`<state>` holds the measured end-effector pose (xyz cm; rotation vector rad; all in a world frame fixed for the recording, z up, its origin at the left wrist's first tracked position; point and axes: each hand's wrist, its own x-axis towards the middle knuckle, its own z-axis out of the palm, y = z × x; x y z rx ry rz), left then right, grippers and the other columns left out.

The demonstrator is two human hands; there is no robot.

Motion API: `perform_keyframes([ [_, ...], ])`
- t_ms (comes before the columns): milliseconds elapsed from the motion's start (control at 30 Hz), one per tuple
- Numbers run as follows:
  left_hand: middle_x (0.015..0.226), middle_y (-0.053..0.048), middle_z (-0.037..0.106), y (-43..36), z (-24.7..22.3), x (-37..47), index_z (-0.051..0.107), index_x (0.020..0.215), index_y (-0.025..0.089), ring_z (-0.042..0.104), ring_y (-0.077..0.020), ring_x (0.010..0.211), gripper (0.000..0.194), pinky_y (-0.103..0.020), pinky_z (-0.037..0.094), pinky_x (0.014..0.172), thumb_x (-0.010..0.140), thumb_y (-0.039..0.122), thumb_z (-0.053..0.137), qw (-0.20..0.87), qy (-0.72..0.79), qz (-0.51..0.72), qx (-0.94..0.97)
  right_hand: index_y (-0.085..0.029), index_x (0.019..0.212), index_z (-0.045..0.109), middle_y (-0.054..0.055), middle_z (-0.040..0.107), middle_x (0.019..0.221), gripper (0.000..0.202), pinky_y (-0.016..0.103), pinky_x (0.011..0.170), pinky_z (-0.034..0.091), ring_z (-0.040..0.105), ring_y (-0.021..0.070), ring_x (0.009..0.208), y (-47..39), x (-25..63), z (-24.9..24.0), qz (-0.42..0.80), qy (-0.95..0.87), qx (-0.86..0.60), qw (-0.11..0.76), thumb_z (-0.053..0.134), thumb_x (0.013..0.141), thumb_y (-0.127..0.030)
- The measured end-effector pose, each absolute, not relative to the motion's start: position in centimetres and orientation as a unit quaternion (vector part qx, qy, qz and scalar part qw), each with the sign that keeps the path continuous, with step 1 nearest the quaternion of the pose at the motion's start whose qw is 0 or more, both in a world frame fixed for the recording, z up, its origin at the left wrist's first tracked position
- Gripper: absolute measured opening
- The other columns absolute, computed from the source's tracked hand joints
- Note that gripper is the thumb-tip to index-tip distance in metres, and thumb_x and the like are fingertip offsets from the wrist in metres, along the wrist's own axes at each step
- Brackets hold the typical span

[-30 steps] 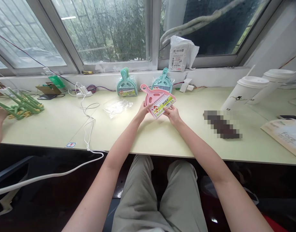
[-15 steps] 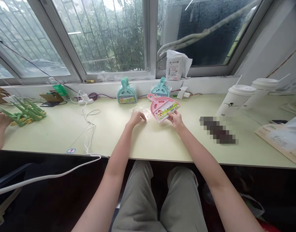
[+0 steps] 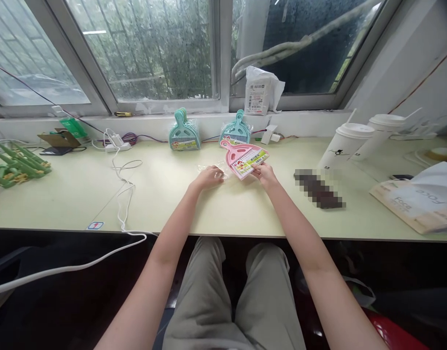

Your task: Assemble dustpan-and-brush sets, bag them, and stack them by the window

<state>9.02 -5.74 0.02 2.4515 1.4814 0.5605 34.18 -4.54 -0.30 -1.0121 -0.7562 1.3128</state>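
A pink dustpan-and-brush set (image 3: 237,154) with a printed card label is tilted over the desk. My right hand (image 3: 265,175) pinches it at the lower right edge, with the thumb over the label. Just left of the dustpan, my left hand (image 3: 208,178) is low at the desk surface, its fingers curled on a crumpled clear plastic bag (image 3: 226,170). Much of the bag is under the hand and hard to see. Behind the pink set, a wrapped teal dustpan set (image 3: 236,128) leans against the sill, and several more teal sets (image 3: 184,131) are stacked to its left.
White cables (image 3: 127,189) run across the pale desk (image 3: 165,194) at left, near green twisted stalks (image 3: 17,167). Two lidded white cups (image 3: 345,146), a pixelated dark object (image 3: 320,189) and a tissue pack (image 3: 420,199) are at right. A white-wrapped package (image 3: 259,92) sits on the sill.
The view has shifted slightly right. Another person's hand at the far left has gone out of view. My left hand has flattened toward the plastic bag; my right still holds the pink set.
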Motion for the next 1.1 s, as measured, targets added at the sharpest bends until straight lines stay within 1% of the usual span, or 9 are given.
perform_keyframes([
  [67,0.113,-0.012,0.063,-5.4,-0.1,8.5,0.07,0.098,0.02,0.056,-0.0259,0.109,0.024,-0.036,0.043,0.097,0.082,0.025,0.054,0.066,0.535,0.188,0.821,-0.017,0.085,0.062,0.002,0.074,0.078,0.021,0.034,0.082,0.062,0.072,0.0154,0.073,-4.6,34.5,0.0,0.589,-0.342,-0.438,0.587,0.062,0.075,0.002],
  [133,0.108,-0.014,0.065,-5.0,-0.2,7.6,0.069,0.093,0.018,0.059,-0.0271,0.104,0.022,-0.036,0.046,0.091,0.081,0.019,0.05,0.024,0.587,0.182,0.789,-0.016,0.086,0.064,0.004,0.075,0.08,0.022,0.035,0.083,0.061,0.072,0.0163,0.073,-4.6,34.9,0.4,0.618,-0.366,-0.439,0.54,0.061,0.075,0.003],
  [233,0.099,-0.017,0.067,-4.7,-0.2,6.4,0.068,0.094,0.016,0.062,-0.031,0.098,0.023,-0.04,0.047,0.085,0.081,0.018,0.05,-0.007,0.653,0.155,0.741,-0.013,0.088,0.067,0.008,0.076,0.085,0.022,0.038,0.086,0.06,0.073,0.0181,0.075,-4.6,35.8,0.7,0.659,-0.411,-0.435,0.455,0.062,0.075,0.003],
  [300,0.097,-0.018,0.067,-4.7,-0.2,6.1,0.067,0.098,0.015,0.062,-0.0322,0.099,0.024,-0.041,0.046,0.085,0.083,0.019,0.048,-0.014,0.677,0.148,0.721,-0.013,0.09,0.067,0.009,0.076,0.086,0.023,0.038,0.086,0.06,0.073,0.0186,0.075,-4.5,36.4,0.7,0.668,-0.426,-0.435,0.428,0.063,0.074,0.004],
  [533,0.107,-0.02,0.065,-4.8,0.2,6.6,0.057,0.114,0.013,0.06,-0.0307,0.105,0.032,-0.037,0.047,0.081,0.093,0.018,0.034,-0.064,0.713,0.186,0.673,-0.015,0.095,0.063,0.006,0.076,0.083,0.033,0.038,0.071,0.063,0.073,0.0199,0.07,-5.0,36.1,0.6,0.63,-0.449,-0.451,0.445,0.068,0.067,0.004],
  [733,0.103,-0.019,0.064,-5.2,0.8,7.2,0.057,0.111,0.015,0.059,-0.0297,0.103,0.03,-0.036,0.047,0.081,0.095,0.019,0.033,-0.102,0.7,0.2,0.678,-0.017,0.099,0.062,0.003,0.075,0.082,0.04,0.044,0.076,0.063,0.073,0.0206,0.071,-5.9,34.0,0.9,0.597,-0.447,-0.433,0.507,0.072,0.065,0.003],
  [800,0.104,-0.019,0.064,-5.5,1.0,7.7,0.058,0.109,0.014,0.057,-0.031,0.106,0.03,-0.037,0.046,0.081,0.095,0.02,0.033,-0.106,0.679,0.202,0.698,-0.015,0.095,0.065,0.005,0.076,0.084,0.034,0.045,0.079,0.063,0.073,0.021,0.073,-6.2,33.5,1.0,0.604,-0.458,-0.428,0.493,0.072,0.066,0.002],
  [967,0.103,-0.019,0.063,-6.3,1.5,9.1,0.059,0.104,0.015,0.052,-0.0329,0.11,0.024,-0.042,0.039,0.09,0.093,0.017,0.037,-0.095,0.639,0.22,0.731,-0.011,0.086,0.071,0.011,0.076,0.089,0.024,0.04,0.077,0.063,0.073,0.023,0.076,-7.1,32.5,1.0,0.655,-0.5,-0.405,0.397,0.076,0.065,-0.002],
  [1100,0.099,-0.018,0.064,-6.7,2.0,9.7,0.06,0.098,0.017,0.053,-0.0329,0.106,0.021,-0.044,0.035,0.094,0.093,0.021,0.039,-0.087,0.612,0.238,0.749,-0.012,0.086,0.071,0.01,0.077,0.088,0.023,0.042,0.08,0.062,0.074,0.0231,0.075,-7.3,31.7,0.7,0.65,-0.49,-0.403,0.419,0.076,0.066,-0.002],
])
